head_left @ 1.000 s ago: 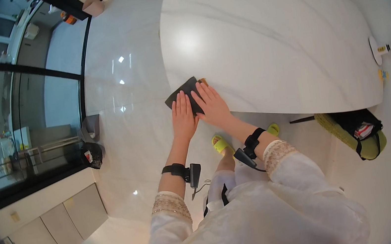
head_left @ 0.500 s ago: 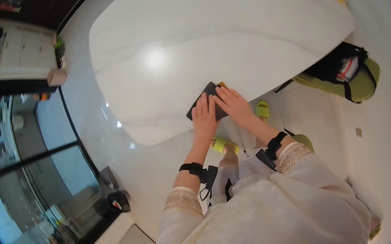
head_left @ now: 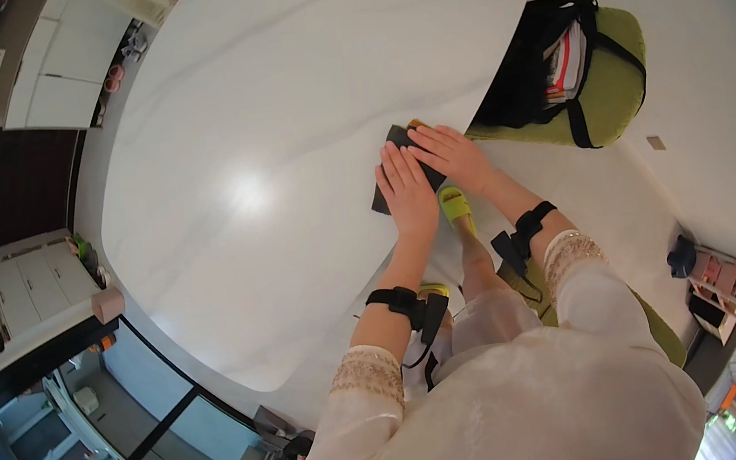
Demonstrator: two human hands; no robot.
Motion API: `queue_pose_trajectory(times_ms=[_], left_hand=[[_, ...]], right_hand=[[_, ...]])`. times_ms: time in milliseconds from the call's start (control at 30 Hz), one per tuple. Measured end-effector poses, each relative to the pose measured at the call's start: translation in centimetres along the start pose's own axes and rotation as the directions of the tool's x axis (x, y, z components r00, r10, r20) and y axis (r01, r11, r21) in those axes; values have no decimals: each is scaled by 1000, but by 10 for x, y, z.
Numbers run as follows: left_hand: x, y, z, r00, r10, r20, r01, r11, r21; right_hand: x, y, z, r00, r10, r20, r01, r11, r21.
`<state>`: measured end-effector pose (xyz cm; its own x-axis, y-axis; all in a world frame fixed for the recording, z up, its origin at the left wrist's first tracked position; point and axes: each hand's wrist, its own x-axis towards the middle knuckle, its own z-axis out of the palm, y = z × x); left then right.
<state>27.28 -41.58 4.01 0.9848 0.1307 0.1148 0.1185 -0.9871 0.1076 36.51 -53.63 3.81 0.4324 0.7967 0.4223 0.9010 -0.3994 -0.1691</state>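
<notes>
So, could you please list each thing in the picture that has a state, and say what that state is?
Left hand: flat, palm down, pressing on the dark flat item.
Right hand: flat, fingers spread, on the same item.
Dark flat item: lying flat at the table edge, mostly covered by the hands.
White table: bare apart from that item.
Black bag: open, papers showing inside, on a green chair.

White table (head_left: pixel 275 102) with faint grey veins; a black flat pouch (head_left: pixel 390 170) on it; olive-green chair (head_left: pixel 619 72); cream, gold-trimmed sleeves (head_left: pixel 365 376); lime-green slippers (head_left: pixel 456 203).
</notes>
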Motion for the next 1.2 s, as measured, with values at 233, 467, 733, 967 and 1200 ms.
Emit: queue_pose_trajectory(times_ms=[233, 467, 733, 967, 1200], left_hand=[[60, 41, 18, 999, 35, 10, -36, 993, 110], [120, 80, 21, 992, 64, 111, -70, 997, 46], [185, 119, 22, 990, 107, 90, -106, 994, -22], [204, 117, 10, 968, 142, 209, -121, 987, -110], [187, 78, 15, 923, 376, 79, -369, 924, -97]], right_hand=[[-6, 69, -5, 998, 46, 47, -43, 997, -61], [-4, 130, -23, 988, 132, 85, -121, 985, -123], [4, 199, -43, 971, 209, 120, -197, 975, -102], [4, 200, -60, 942, 279, 187, -283, 959, -6], [-12, 123, -45, 308, 950, 40, -827, 247, 506]])
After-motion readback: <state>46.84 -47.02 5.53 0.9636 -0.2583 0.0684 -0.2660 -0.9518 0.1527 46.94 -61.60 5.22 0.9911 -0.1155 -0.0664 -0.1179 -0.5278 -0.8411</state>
